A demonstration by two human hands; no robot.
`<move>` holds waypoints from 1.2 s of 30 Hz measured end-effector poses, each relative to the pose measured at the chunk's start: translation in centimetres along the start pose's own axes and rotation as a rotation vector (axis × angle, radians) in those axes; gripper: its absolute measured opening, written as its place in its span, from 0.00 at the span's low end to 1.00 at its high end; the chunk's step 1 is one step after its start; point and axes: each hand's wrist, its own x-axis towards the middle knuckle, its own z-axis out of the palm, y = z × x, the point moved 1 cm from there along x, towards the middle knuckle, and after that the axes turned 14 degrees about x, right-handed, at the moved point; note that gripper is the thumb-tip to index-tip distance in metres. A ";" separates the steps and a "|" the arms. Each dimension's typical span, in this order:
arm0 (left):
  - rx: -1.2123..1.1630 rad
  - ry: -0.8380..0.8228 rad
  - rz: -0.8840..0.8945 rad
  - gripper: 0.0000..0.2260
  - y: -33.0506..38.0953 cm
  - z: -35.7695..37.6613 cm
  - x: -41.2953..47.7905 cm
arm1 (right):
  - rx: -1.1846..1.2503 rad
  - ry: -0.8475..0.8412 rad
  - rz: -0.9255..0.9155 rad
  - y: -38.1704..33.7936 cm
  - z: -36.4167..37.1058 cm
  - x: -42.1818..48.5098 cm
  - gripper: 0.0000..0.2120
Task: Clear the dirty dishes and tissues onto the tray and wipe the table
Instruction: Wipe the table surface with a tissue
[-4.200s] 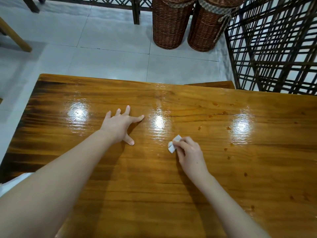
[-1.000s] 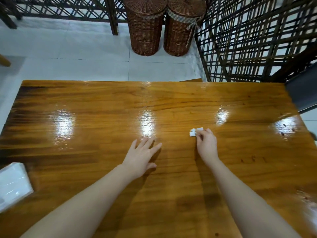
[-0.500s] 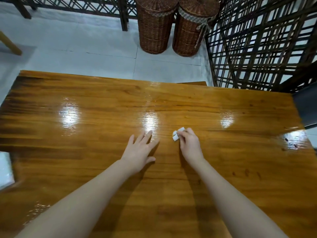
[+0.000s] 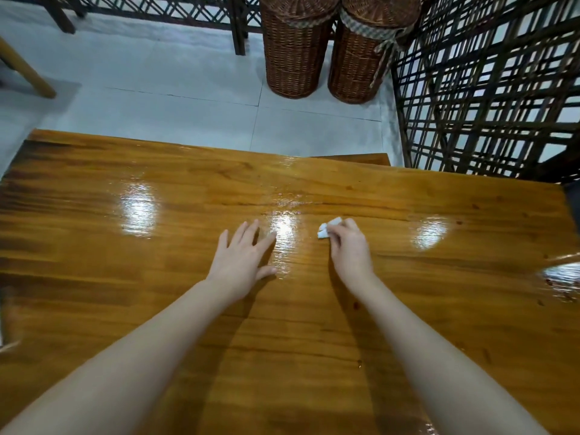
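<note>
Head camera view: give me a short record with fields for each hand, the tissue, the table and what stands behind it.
left hand: flat on the table, fingers spread, holding nothing
right hand: fingers pinch the tissue against the table
tissue: small white wad, partly under the fingers
table: glossy wood, small dark spots near the right edge
behind: two wicker baskets on the floor, dark lattice screen to their right
</note>
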 end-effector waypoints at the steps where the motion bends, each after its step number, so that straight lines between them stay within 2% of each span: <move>1: 0.001 -0.003 -0.008 0.33 -0.2 0.1 0.2 | 0.009 -0.026 -0.031 -0.1 0.1 -0.2 0.09; 5: -0.006 0.017 -0.009 0.32 -0.3 0.4 0.4 | 0.049 -0.032 -0.038 0.5 -0.9 1.6 0.10; 10: -0.059 0.041 -0.019 0.31 -0.6 0.8 -0.2 | 0.085 0.197 0.156 2.1 -3.4 7.4 0.11; 13: -0.078 0.052 -0.052 0.31 -1.1 1.2 -0.7 | 0.072 0.245 0.226 2.4 -3.3 10.3 0.12; 16: -0.065 0.041 -0.074 0.31 -1.7 1.6 -1.1 | 0.017 0.197 0.223 2.0 -2.5 11.2 0.13; 19: -0.062 0.028 -0.084 0.31 -2.1 1.8 -1.6 | -0.036 0.069 0.120 1.8 -2.1 10.3 0.13; 22: -0.044 0.017 -0.081 0.31 -2.0 1.8 -2.0 | -0.042 -0.005 0.007 1.4 -2.0 7.4 0.11; 27: -0.058 -0.008 -0.050 0.31 -0.7 1.9 -3.2 | 0.028 -0.051 -0.078 1.5 -0.9 -0.5 0.08; 32: -0.063 -0.015 -0.038 0.30 0.3 2.5 -4.8 | 0.018 -0.115 -0.078 1.8 -0.9 -6.5 0.10; 36: -0.097 0.013 -0.037 0.30 0.4 2.8 -6.8 | 0.037 -0.081 -0.045 1.7 -2.4 -6.3 0.09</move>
